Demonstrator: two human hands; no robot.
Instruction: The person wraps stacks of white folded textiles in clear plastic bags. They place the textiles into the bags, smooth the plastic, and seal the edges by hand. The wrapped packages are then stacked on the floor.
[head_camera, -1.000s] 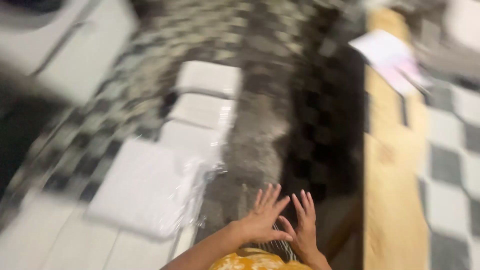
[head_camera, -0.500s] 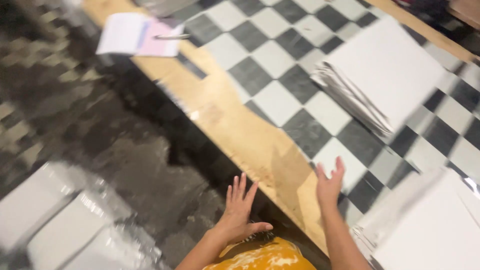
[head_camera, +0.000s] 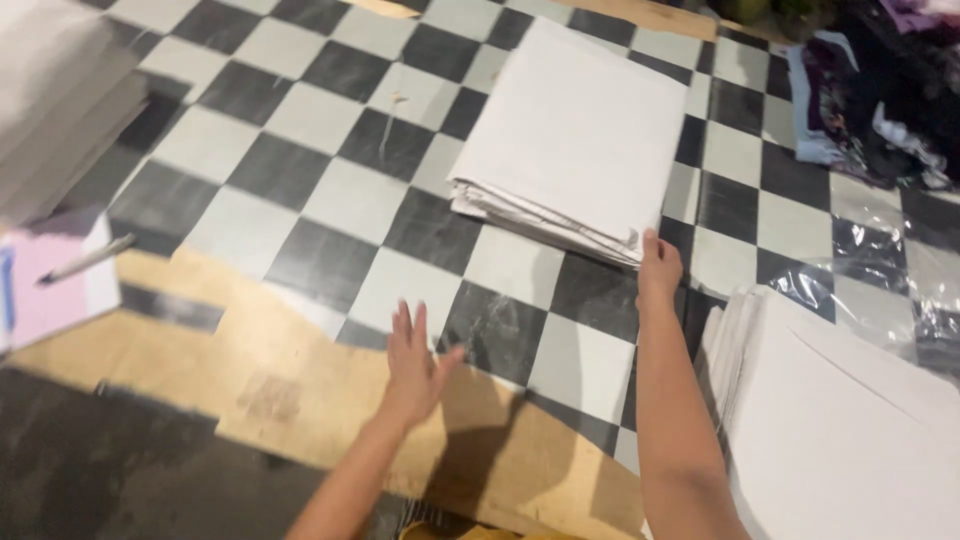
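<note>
The stack of white sheets (head_camera: 580, 135) lies flat in the middle of the checkered table (head_camera: 330, 200), its layered edge facing the person. The right hand (head_camera: 658, 270) is at the stack's near right corner, fingertips touching the loose bottom layers; I judge it is placed to catch that corner. Its fingers (head_camera: 652, 245) look bunched together, holding nothing I can make out; whether any are tucked under the sheets I cannot tell.

The left hand (head_camera: 415, 365) hovers, or perhaps rests, palm down where the checkered cover meets the bare wooden edge (head_camera: 300, 385), well apart from the stack. Its fingers (head_camera: 405, 325) are spread wide with the thumb out, empty.

A second pile of white sheets (head_camera: 840, 420) sits just beside the right forearm at the lower right, with crinkled clear plastic (head_camera: 900, 290) behind it, probably loose wrapping, though I can't tell if it holds anything. At the left edge is a pink and white pad (head_camera: 55, 280) with a pen (head_camera: 85, 260) lying across it. More pale folded material (head_camera: 60, 110) is stacked at the upper left. Dark and purple cloth (head_camera: 870, 90) is heaped at the upper right. No real container in view.
</note>
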